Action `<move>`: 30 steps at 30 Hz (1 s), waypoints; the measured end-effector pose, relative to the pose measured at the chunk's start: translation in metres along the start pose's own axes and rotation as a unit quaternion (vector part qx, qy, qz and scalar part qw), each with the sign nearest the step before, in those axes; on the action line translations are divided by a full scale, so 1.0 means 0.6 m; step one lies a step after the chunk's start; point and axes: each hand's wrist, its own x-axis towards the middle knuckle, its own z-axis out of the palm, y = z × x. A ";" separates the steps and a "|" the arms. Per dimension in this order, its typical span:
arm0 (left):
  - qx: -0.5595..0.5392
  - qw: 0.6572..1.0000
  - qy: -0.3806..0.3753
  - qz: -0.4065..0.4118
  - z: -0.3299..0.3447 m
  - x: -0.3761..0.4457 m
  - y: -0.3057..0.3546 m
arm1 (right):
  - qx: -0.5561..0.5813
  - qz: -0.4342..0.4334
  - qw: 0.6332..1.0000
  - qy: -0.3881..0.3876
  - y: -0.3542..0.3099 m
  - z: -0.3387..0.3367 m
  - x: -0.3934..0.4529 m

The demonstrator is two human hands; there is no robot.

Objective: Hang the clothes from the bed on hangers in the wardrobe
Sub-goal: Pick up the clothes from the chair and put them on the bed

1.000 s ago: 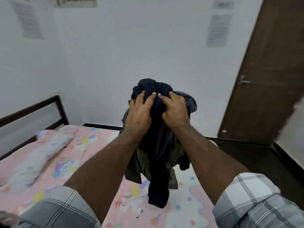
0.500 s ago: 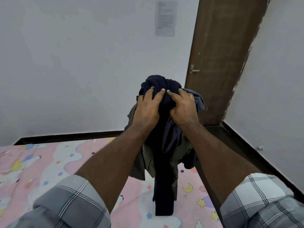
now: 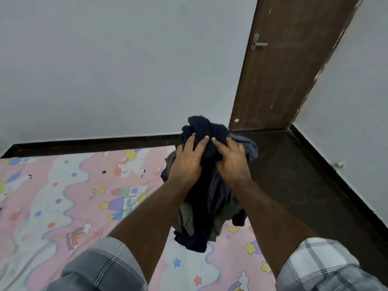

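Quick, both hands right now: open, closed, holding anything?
Left hand: closed on the bundle of clothes, gripping its top.
Right hand: closed on the same bundle, held up over the bed.

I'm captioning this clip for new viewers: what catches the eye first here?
Both hands, left hand and right hand, grip a dark bundle of clothes at centre, held above the bed. The pink cartoon-print bedsheet fills the lower left; a brown door stands upper right.

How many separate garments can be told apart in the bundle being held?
3, maybe more hidden: a dark navy garment on top, a striped one at right, an olive one hanging below, gripped by left hand and right hand.
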 end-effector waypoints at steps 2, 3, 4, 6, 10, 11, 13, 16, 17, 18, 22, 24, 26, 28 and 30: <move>0.014 0.994 -0.106 -0.034 0.071 -0.021 -0.028 | -0.013 0.026 0.991 -0.128 0.041 0.051 -0.034; 0.028 0.985 -0.161 -0.060 0.104 -0.035 -0.042 | -0.024 0.041 0.979 -0.200 0.060 0.073 -0.053; 0.043 0.974 -0.203 -0.090 0.133 -0.052 -0.054 | -0.036 0.065 0.961 -0.268 0.075 0.092 -0.073; 0.071 0.960 -0.238 -0.127 0.175 -0.086 -0.069 | -0.064 0.109 0.927 -0.354 0.091 0.117 -0.107; 0.100 0.960 -0.227 -0.131 0.211 -0.123 -0.073 | -0.107 0.093 0.922 -0.359 0.091 0.135 -0.135; 0.102 0.961 -0.223 -0.131 0.213 -0.125 -0.070 | -0.110 0.087 0.923 -0.357 0.088 0.135 -0.135; 0.106 0.962 -0.215 -0.132 0.213 -0.128 -0.061 | -0.109 0.078 0.926 -0.353 0.083 0.136 -0.136; 0.115 0.964 -0.198 -0.137 0.207 -0.133 -0.049 | -0.103 0.064 0.931 -0.343 0.074 0.131 -0.135; 0.117 0.964 -0.192 -0.139 0.203 -0.134 -0.045 | -0.101 0.058 0.932 -0.342 0.072 0.128 -0.134; 0.118 0.965 -0.187 -0.141 0.198 -0.136 -0.041 | -0.101 0.053 0.934 -0.339 0.068 0.124 -0.134; 0.113 0.968 -0.169 -0.150 0.171 -0.143 -0.028 | -0.107 0.025 0.939 -0.325 0.049 0.103 -0.133; 0.112 0.968 -0.155 -0.164 0.153 -0.153 -0.030 | -0.106 0.014 0.941 -0.322 0.030 0.093 -0.131; 0.115 0.966 -0.147 -0.181 0.137 -0.162 -0.038 | -0.106 0.005 0.942 -0.317 0.012 0.085 -0.126; 0.124 0.962 -0.126 -0.206 0.111 -0.188 -0.052 | -0.105 -0.026 0.943 -0.314 -0.022 0.079 -0.126; 0.134 0.958 -0.096 -0.233 0.081 -0.220 -0.072 | -0.098 -0.061 0.943 -0.313 -0.068 0.078 -0.129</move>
